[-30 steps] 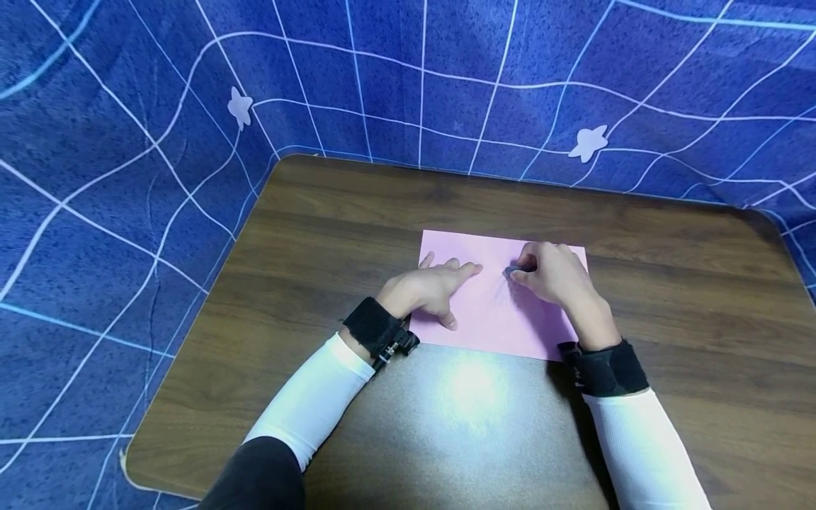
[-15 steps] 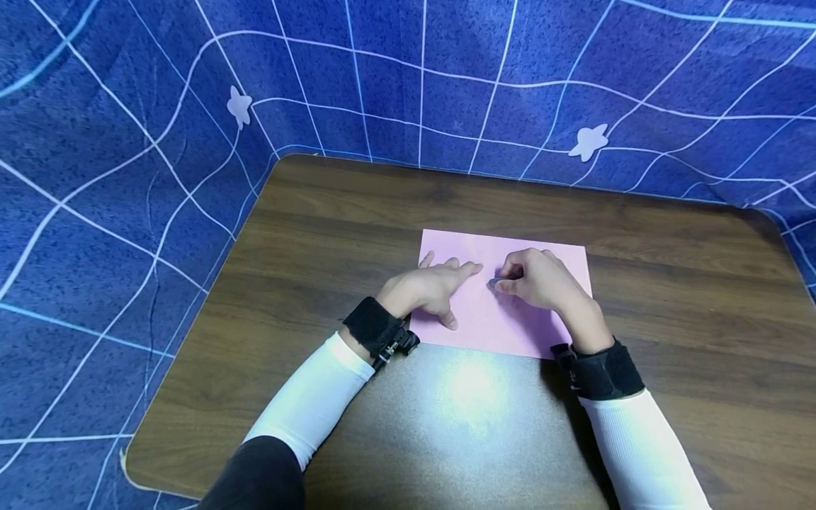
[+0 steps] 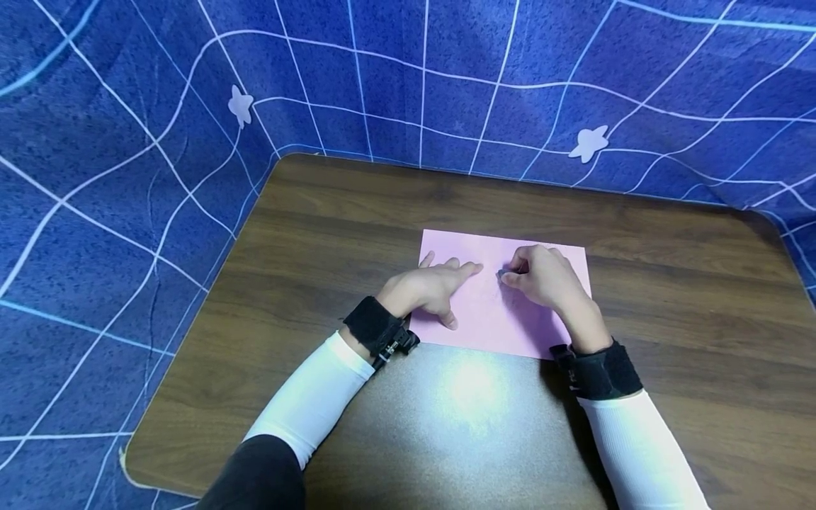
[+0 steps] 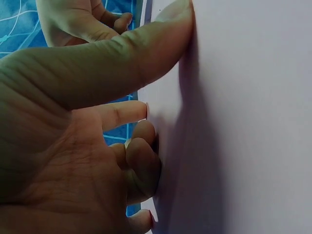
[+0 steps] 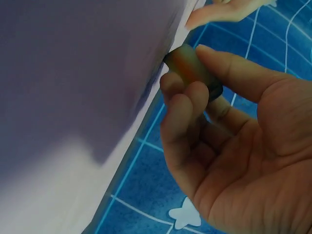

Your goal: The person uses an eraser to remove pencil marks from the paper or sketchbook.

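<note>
A pink sheet of paper (image 3: 472, 333) lies on the wooden table. My left hand (image 3: 430, 289) rests on its left part, fingers spread and fingertips pressing down; the left wrist view shows the thumb (image 4: 122, 66) on the paper too. Over the right half, my right hand (image 3: 548, 276) pinches a small dark eraser (image 3: 501, 274) between thumb and fingers. Seen from the right wrist, the eraser (image 5: 192, 70) is a short block with an orange band, its far end right at the paper (image 5: 63, 97). Faint grey marks show on the sheet beside it.
The brown wooden table (image 3: 331, 227) has rounded corners. Behind it and on the left hangs a blue cloth (image 3: 382, 85) with pale grid lines and white stars. Black bands (image 3: 605, 372) with small cameras wrap both wrists. Bright light glares off the table in front of the paper.
My right hand with the eraser slid left and a little toward me across the paper, then back slightly to the right and away. The left hand stayed in place.
</note>
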Action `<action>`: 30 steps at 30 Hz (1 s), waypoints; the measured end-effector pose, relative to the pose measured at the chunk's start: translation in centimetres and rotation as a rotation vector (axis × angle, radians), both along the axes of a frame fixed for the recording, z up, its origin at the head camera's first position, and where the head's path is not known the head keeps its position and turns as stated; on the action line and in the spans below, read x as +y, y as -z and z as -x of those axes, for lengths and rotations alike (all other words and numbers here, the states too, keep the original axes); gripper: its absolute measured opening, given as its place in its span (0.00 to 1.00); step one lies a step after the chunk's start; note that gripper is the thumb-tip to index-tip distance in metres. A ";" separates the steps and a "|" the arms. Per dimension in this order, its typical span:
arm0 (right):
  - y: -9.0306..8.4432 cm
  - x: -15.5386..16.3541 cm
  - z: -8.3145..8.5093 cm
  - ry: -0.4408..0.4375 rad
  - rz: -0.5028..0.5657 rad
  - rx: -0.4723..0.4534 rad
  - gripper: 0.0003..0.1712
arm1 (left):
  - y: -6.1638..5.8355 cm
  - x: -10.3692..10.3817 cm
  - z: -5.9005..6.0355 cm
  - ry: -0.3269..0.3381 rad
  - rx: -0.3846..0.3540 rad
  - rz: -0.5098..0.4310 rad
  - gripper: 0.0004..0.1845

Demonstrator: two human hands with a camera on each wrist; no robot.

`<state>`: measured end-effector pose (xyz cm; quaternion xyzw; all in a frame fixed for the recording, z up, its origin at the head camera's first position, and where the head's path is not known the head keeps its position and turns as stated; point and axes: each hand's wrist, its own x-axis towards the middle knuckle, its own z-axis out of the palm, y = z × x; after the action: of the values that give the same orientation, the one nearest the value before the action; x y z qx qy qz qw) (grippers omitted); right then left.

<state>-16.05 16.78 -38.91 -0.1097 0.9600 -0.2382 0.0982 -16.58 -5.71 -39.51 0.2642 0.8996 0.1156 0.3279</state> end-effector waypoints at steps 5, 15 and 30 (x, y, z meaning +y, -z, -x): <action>0.1 -0.3 -0.1 -0.102 0.023 -0.035 0.05 | 0.2 0.0 0.0 0.007 0.004 0.009 0.63; 0.2 0.9 0.4 0.043 0.031 -0.038 0.09 | 0.2 0.0 0.1 0.005 -0.004 -0.012 0.63; -0.1 0.0 0.0 -0.053 0.044 -0.062 0.06 | 0.0 0.1 0.0 0.000 0.004 0.001 0.63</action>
<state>-16.06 16.75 -38.77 -0.1300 0.9478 -0.2597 0.1318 -16.55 -5.64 -39.46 0.2645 0.9003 0.1145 0.3261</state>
